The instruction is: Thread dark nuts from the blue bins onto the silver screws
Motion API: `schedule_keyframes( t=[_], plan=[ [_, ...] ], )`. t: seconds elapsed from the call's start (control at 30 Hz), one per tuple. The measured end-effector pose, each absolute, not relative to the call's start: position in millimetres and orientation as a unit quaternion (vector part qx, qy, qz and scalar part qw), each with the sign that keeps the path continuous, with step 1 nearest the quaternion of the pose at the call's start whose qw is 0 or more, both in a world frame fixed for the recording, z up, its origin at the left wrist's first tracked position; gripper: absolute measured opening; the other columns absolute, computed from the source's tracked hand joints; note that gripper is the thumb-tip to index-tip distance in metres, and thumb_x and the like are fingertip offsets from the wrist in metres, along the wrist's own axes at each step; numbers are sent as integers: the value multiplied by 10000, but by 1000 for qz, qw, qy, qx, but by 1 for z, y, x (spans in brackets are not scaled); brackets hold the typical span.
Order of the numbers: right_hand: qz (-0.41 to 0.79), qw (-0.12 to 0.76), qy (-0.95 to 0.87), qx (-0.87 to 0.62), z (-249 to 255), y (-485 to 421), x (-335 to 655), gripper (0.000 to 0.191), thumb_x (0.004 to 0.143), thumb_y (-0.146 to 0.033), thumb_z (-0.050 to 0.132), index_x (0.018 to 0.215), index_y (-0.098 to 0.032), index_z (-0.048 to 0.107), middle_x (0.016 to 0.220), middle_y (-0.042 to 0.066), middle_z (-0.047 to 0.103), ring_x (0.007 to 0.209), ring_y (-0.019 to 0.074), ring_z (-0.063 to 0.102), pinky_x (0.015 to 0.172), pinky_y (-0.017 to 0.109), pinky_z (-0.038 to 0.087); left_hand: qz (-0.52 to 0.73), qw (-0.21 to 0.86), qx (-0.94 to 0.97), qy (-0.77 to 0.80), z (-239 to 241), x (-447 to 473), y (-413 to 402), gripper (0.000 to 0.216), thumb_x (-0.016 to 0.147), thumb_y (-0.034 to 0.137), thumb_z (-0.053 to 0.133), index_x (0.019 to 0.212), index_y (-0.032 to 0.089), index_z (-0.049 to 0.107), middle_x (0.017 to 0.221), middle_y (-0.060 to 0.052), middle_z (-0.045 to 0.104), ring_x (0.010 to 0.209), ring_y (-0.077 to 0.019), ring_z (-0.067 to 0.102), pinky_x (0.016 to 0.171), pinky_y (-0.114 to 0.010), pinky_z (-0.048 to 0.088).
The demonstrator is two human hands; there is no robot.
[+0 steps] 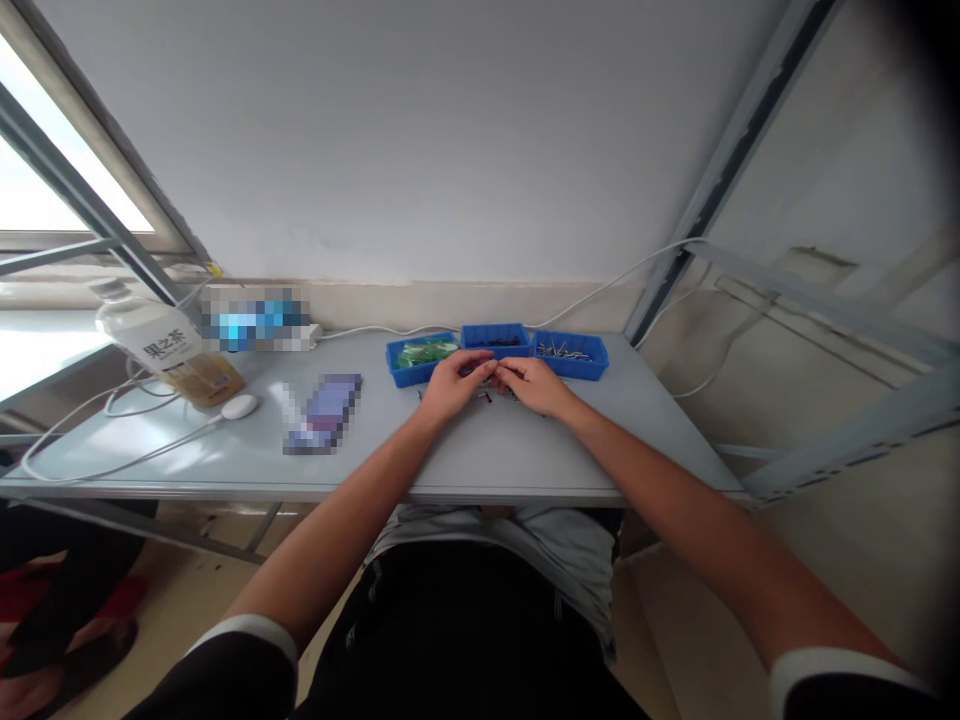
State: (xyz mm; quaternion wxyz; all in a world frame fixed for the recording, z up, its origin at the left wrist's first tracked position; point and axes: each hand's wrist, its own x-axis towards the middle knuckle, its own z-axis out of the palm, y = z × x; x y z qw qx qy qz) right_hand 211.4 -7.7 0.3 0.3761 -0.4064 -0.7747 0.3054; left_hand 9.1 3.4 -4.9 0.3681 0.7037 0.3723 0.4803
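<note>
My left hand (454, 384) and my right hand (531, 382) meet over the table, their fingertips pinched together at one spot. Whatever sits between the fingers is too small to make out. Just behind them stand three blue trays: the left tray (411, 377) has green and clear pieces in it, the middle tray (495, 330) dark small parts, and the right tray (592, 371) thin silver metal pins. A few small dark and metal parts (486, 396) lie on the tabletop under and beside my hands.
On the grey table (517, 465), a blurred phone (327, 412) lies to the left. Farther left are a tilted drink bottle (169, 345), a white mouse-like object (239, 406) and white cables (127, 470). A metal frame post (720, 170) rises at the right. Another person's legs (67, 590) show lower left.
</note>
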Motion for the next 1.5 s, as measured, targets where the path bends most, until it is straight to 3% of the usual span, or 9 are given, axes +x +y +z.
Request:
schedule_keyframes(
  t=[0.1, 0.37, 0.63, 0.8, 1.03, 1.37, 1.5],
  plan=[
    [311, 381, -773, -400, -1, -11, 209, 294, 1021, -355, 508, 912, -186, 723, 827, 34, 766, 778, 192, 710, 746, 286, 510, 489, 358, 713, 353, -3, 9, 2, 343, 882, 488, 756, 1058, 200, 812, 1087, -101, 762, 1039, -233, 695, 910, -347, 546],
    [311, 399, -746, -433, -1, -27, 207, 229, 994, -337, 569, 902, -204, 732, 844, 38, 770, 769, 200, 706, 732, 296, 535, 503, 402, 689, 332, -3, 10, -2, 279, 806, 460, 837, 938, 214, 819, 1081, -101, 722, 1003, -228, 696, 825, -340, 587],
    [346, 410, -732, -419, 0, -31, 205, 226, 1011, -315, 543, 926, -212, 724, 872, 39, 774, 780, 196, 717, 717, 295, 529, 494, 380, 703, 343, 3, 11, -8, 298, 828, 472, 815, 961, 206, 801, 1063, -101, 722, 907, -205, 699, 766, -328, 587],
    [265, 411, -770, -410, 4, -35, 206, 209, 996, -247, 536, 886, -224, 713, 872, 34, 749, 787, 200, 672, 746, 310, 500, 475, 337, 734, 350, 12, 11, -15, 268, 896, 433, 762, 1078, 242, 813, 1096, -99, 730, 1003, -219, 684, 824, -327, 554],
    [234, 424, -772, -411, 4, -33, 207, 186, 1001, -246, 524, 1010, -236, 710, 1010, 71, 762, 940, 239, 695, 849, 344, 518, 476, 318, 750, 332, 14, 10, -15, 321, 877, 404, 788, 1161, 253, 800, 1099, -100, 737, 989, -218, 691, 875, -351, 554],
    [211, 404, -795, -400, 3, -36, 202, 249, 1027, -264, 465, 848, -247, 638, 884, 63, 701, 863, 229, 655, 810, 337, 503, 482, 320, 742, 338, 10, 4, -11, 234, 885, 429, 773, 1028, 258, 842, 1092, -102, 723, 971, -218, 697, 863, -358, 578],
    [218, 417, -778, -417, 5, -37, 200, 223, 1018, -288, 506, 888, -242, 681, 886, 58, 725, 817, 221, 657, 784, 331, 505, 500, 338, 727, 327, 9, 4, -9, 219, 848, 426, 811, 964, 242, 835, 1057, -97, 728, 951, -211, 694, 823, -342, 573]
  ],
)
